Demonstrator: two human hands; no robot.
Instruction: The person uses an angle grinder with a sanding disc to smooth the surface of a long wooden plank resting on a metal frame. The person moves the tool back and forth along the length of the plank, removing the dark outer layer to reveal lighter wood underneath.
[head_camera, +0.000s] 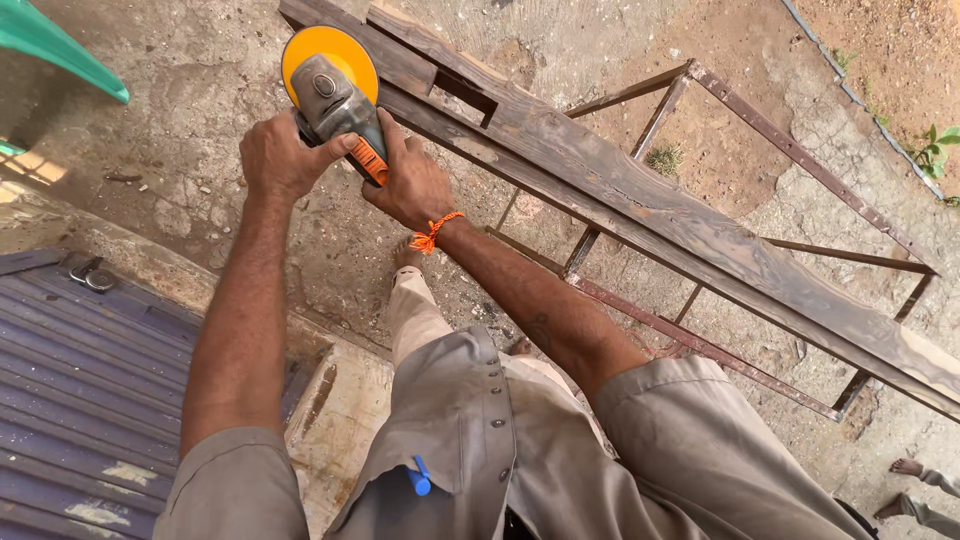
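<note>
Angle grinder (335, 95): grey body, orange switch, round yellow disc. Long axis runs away from the person, disc end farthest, at the near end of a weathered wooden plank (640, 205). Left hand (283, 155) and right hand (410, 185) both closed around its body. Plank lies across a rusty metal frame (700, 345); corrugated sheet (80, 390) lower left.

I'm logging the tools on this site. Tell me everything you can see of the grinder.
The grinder is a handheld angle grinder with a grey, worn metal head, a round yellow-orange disc or guard at its far end and an orange patch on the body. It is held over the end of a weathered wooden plank. The left hand and right hand both grip its body. Whether it is running cannot be told.
</note>
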